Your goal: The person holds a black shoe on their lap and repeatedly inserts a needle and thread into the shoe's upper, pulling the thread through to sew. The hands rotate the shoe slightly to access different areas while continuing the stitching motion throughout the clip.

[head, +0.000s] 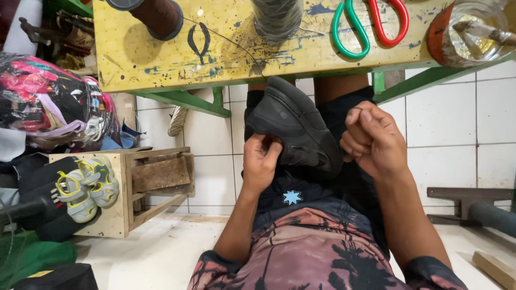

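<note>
A black shoe point(295, 126) lies on my lap, sole side turned up, its toe pointing toward the table. My left hand point(260, 161) grips the shoe's near edge, fingers curled over the rim. My right hand point(373, 140) is held just right of the shoe, closed into a fist with thumb and fingers pinched together. Whatever is pinched there is too small to make out. A thin thread point(231, 43) runs across the table top from the brown spool point(158, 15) toward the shoe.
A yellow paint-stained table point(161, 59) on a green frame spans the top, with scissors point(371, 21), a grey spool point(277, 19) and a glass jar point(473, 32). At left stand a wooden crate point(156, 182), small yellow sandals point(88, 185) and a bag of shoes point(54, 102). Under everything is white tiled floor.
</note>
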